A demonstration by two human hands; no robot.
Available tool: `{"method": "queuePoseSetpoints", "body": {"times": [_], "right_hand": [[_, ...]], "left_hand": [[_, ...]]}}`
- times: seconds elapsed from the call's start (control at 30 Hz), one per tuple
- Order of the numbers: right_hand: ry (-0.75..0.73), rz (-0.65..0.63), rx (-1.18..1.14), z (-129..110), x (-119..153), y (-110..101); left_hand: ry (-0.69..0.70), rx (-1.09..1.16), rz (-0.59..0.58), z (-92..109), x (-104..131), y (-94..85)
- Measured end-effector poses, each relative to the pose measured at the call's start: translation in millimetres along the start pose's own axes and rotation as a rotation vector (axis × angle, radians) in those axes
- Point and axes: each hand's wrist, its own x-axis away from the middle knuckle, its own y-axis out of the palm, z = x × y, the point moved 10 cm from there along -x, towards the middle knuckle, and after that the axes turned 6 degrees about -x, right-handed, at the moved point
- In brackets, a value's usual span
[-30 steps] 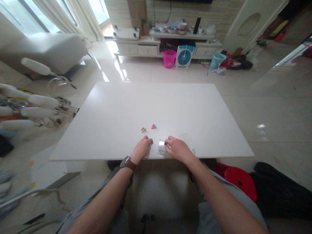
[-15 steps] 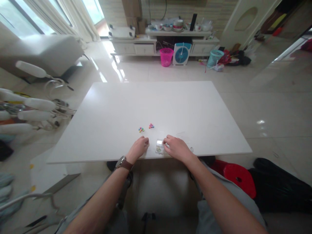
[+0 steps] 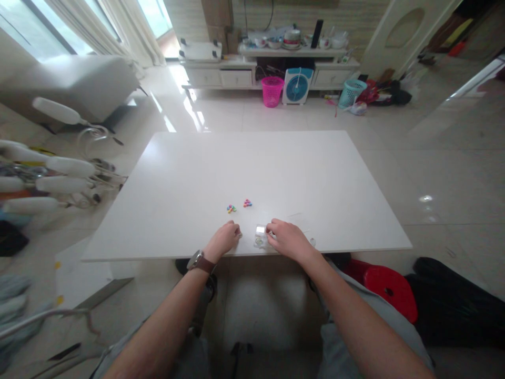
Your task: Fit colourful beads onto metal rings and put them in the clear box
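Note:
My left hand rests near the front edge of the white table, its fingers pinched together. A tiny pale thing shows at the fingertips, too small to name. My right hand is closed in a pinch at the right side of a small clear plastic box; what its fingers hold, if anything, is hidden. Light-coloured bits lie inside the box. Beyond my left hand sit two little piles of colourful beads, a multicoloured one and a pinkish one.
Right of my right hand lie a small round clear piece and a thin clear strand. A red stool stands at the lower right. Past the table are a pink basket and a blue fan.
The whole view has shifted slightly, so the scene sits a little further right. Both hands keep nearly the same pose, still pinched near the box and the table edge.

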Motion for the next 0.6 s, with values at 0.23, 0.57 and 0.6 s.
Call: {"method": "queuePoseSetpoints", "body": {"times": [0.23, 0.57, 0.6], "right_hand": [[-0.003, 0.017, -0.016, 1, 0, -1], [-0.034, 0.169, -0.529, -8, -7, -11], [-0.025, 0.180, -0.599, -9, -7, -13]], "left_hand": [[0.008, 0.130, 0.030, 13, 1, -29.5], [0.045, 0.734, -0.021, 54, 9, -57.3], [0.038, 0.797, -0.036, 56, 9, -56.2]]}}
